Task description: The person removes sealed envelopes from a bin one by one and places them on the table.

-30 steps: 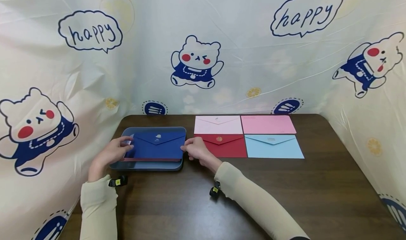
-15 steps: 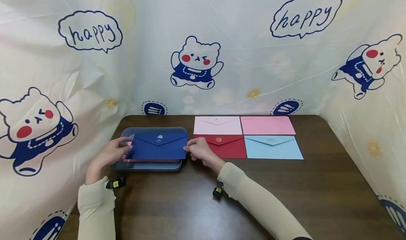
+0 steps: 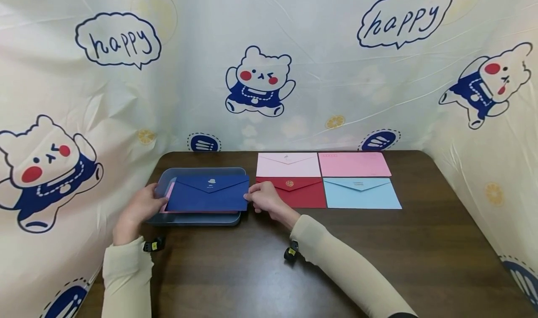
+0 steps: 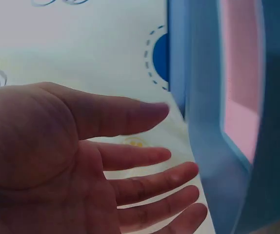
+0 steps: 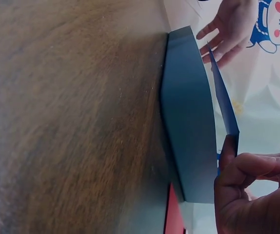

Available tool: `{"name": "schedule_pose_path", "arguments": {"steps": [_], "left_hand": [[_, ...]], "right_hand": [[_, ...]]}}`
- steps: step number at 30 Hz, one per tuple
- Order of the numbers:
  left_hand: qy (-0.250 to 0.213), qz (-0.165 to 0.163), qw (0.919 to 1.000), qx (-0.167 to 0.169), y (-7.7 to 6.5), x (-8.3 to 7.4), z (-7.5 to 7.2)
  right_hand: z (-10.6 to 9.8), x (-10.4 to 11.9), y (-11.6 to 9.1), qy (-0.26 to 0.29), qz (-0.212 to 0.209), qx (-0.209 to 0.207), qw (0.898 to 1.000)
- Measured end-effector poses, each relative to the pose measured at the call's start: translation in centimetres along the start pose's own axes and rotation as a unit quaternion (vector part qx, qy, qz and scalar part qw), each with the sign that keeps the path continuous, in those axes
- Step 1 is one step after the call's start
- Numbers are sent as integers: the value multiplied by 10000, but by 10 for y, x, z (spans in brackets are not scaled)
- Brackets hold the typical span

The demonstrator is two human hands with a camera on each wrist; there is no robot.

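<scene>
A dark blue envelope [image 3: 208,196] with a small pale print on its flap is held over a blue-grey tray [image 3: 193,221]. My right hand [image 3: 266,197] pinches the envelope's right edge; in the right wrist view the envelope [image 5: 224,100] stands edge-on above the tray wall [image 5: 189,107]. At the tray's left side, my left hand [image 3: 143,208] has its fingers extended. The left wrist view shows this hand [image 4: 81,161] with nothing between thumb and fingers, close to the tray's rim [image 4: 203,136]. Beneath the blue envelope lies something pink [image 4: 240,83], mostly hidden.
Right of the tray, envelopes lie in two rows: a pale pink one [image 3: 287,167] and a pink one [image 3: 355,165] behind, a red one [image 3: 300,199] and a light blue one [image 3: 362,199] in front. A printed curtain [image 3: 328,89] hangs around the brown table [image 3: 336,262].
My left hand has let go of the blue envelope's left edge and drawn slightly left. The envelope, in my right hand, has shifted a little rightward, and more pink shows at its left.
</scene>
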State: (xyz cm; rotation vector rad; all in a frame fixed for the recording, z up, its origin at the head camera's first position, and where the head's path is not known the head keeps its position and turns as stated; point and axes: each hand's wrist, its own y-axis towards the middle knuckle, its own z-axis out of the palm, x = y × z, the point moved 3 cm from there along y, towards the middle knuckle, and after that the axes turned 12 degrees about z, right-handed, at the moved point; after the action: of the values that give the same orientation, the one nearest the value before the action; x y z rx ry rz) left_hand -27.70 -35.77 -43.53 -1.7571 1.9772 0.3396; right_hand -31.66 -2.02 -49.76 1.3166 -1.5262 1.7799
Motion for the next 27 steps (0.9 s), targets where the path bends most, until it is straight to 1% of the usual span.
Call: {"name": "schedule_pose_path", "arguments": {"steps": [2, 5, 10, 18, 20, 27], "left_hand": [[83, -97, 9999, 98, -1, 2, 1], [110, -143, 9997, 183, -3, 4, 2], [7, -57, 9998, 188, -5, 8, 0], [-168, -258, 9982, 523, -4, 17, -2], [-216, -307, 9977, 572, -4, 20, -1], [-359, -296, 9960, 758, -8, 26, 5]], "right_hand": [[-1, 0, -1, -1, 1, 40, 10000], [-3, 0, -2, -28, -5, 58, 10000], [-5, -3, -3, -22, -53, 23, 10000], [-13, -6, -5, -137, -40, -107, 9998], [-15, -7, -5, -145, -50, -87, 9998], [-20, -11, -10, -97, -78, -21, 9999]]}}
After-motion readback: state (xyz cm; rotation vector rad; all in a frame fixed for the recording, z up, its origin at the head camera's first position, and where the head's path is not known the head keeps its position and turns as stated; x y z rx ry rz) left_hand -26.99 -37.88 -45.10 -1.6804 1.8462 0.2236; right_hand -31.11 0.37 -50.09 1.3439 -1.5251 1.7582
